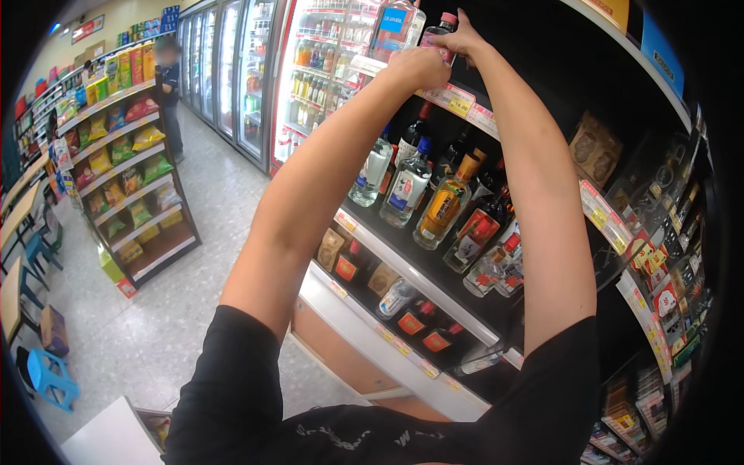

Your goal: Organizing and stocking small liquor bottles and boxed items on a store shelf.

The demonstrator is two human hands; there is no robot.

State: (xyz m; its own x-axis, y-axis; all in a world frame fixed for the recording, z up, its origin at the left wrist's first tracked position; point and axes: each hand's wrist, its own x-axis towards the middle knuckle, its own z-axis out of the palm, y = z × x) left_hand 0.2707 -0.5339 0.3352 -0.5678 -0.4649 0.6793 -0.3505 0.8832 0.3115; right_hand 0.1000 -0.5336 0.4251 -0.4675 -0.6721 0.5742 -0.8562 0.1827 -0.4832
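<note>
Both my arms reach up to the upper shelf of a liquor display. My right hand (465, 39) is on a small glass bottle (446, 24) with a pink cap and pink label, one digit across its front and another raised beside the cap. My left hand (423, 67) is curled at the bottle's lower part, just above the shelf's price strip (459, 103); its fingers are mostly hidden. To the left of the bottle stands a large clear glass bottle (398, 26) with a blue label.
Below, liquor bottles (444, 212) crowd a dark shelf, with more on the lowest one (398, 297). Packets hang on a rack (662, 273) at right. Leftward are a snack shelf (131, 168), glass-door fridges (256, 75), a person (170, 99) and a blue stool (52, 375).
</note>
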